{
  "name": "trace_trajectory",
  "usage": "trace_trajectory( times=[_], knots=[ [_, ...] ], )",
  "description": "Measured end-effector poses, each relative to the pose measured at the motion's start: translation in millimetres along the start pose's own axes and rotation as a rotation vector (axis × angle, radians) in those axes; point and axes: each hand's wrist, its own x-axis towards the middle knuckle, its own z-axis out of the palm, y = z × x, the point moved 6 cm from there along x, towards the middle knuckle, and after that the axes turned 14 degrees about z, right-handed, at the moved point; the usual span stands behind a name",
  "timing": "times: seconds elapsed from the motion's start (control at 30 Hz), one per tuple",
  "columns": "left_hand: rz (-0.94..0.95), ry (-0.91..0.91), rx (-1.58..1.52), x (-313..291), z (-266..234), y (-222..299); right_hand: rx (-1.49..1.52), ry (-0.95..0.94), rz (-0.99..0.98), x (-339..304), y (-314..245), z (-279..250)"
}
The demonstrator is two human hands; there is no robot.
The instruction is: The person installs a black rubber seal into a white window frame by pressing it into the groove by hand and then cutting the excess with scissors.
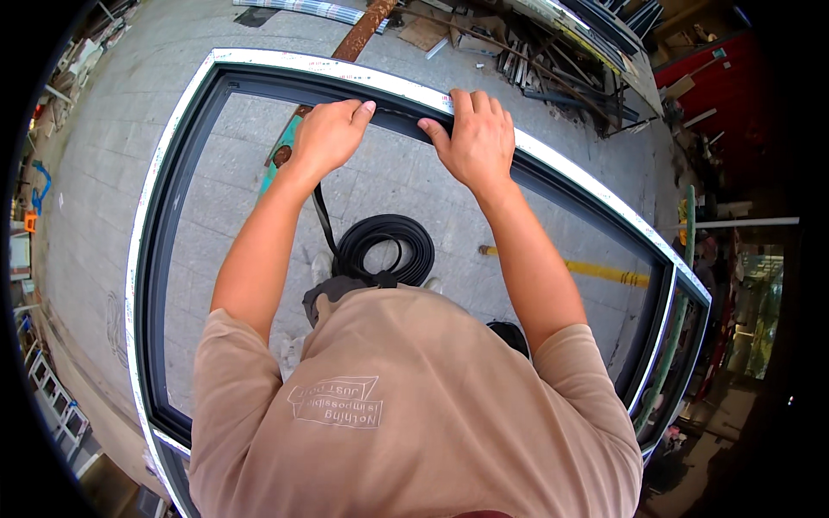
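Observation:
A large window frame (pixel 324 72) with white, film-covered outer faces and dark inner edges surrounds my arms. At its far side my left hand (pixel 331 136) is closed against the dark inner edge, thumb pointing right, the fingertips mostly hidden. A black rubber sealing strip (pixel 322 216) runs up from a coil (pixel 414 246) on the floor and passes behind my left wrist; its end is hidden. Farther right, my right hand (pixel 479 142) grips the same far bar, fingers over the white face and thumb at the inner edge.
Below the frame, a green, rusty bar (pixel 282 151) shows beside my left forearm, and a yellow bar (pixel 596 271) lies right of my right forearm. Scrap lengths and boards (pixel 553 82) are piled at the far right. A ladder (pixel 56 393) is at the left edge.

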Motion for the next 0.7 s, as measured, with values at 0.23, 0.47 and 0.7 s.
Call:
trace_trajectory(
  times=[0.23, 0.47, 0.7],
  knots=[
    [0.024, 0.073, 0.027, 0, 4, 0, -0.060, -0.090, -0.045, 6, -11, 9],
    [0.009, 0.084, -0.011, 1, 7, 1, -0.001, -0.037, -0.095, 8, -18, 21],
    [-0.004, 0.041, 0.024, 6, -3, 8, 0.004, 0.008, -0.200, 14, -49, 23]
  ],
)
